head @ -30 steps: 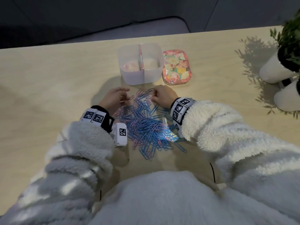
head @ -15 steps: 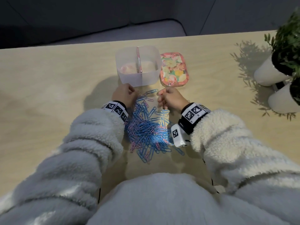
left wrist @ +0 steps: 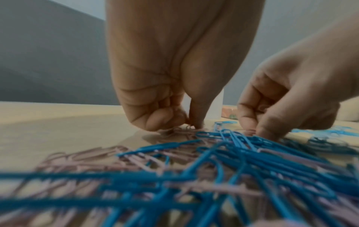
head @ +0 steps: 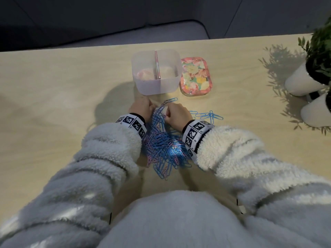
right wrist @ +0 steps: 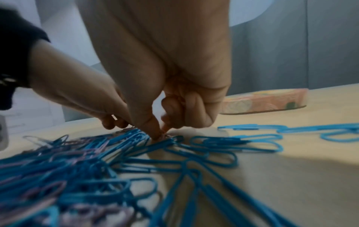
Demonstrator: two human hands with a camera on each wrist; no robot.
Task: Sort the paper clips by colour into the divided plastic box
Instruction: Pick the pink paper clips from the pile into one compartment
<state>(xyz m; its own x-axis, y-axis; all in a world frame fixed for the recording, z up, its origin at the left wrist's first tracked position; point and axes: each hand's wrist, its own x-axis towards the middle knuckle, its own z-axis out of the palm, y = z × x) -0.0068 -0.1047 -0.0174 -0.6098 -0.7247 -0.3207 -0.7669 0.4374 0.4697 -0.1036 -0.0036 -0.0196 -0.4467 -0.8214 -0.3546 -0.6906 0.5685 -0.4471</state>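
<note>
A tangled pile of blue and pink paper clips [head: 163, 147] lies on the table between my wrists. The clear divided plastic box [head: 143, 86] stands just beyond it, with pink clips in its left half. My left hand [head: 149, 106] is at the pile's far left corner. Its fingers are curled and its thumb and fingertips [left wrist: 196, 122] pinch at pink clips [left wrist: 174, 132] on the table. My right hand [head: 167, 113] is close beside it. Thumb and forefinger [right wrist: 153, 130] pinch a pinkish clip at the edge of the blue ones [right wrist: 223, 144].
A floral lid [head: 196, 76] lies right of the box. Several blue clips [head: 208, 115] lie apart, right of my right hand. Two white plant pots [head: 302, 83] stand at the far right edge. The bare table [head: 53, 104] stretches to the left.
My right hand has dropped from near the floral lid back onto the pile's far end, close to my left hand. A small group of blue clips now shows to its right.
</note>
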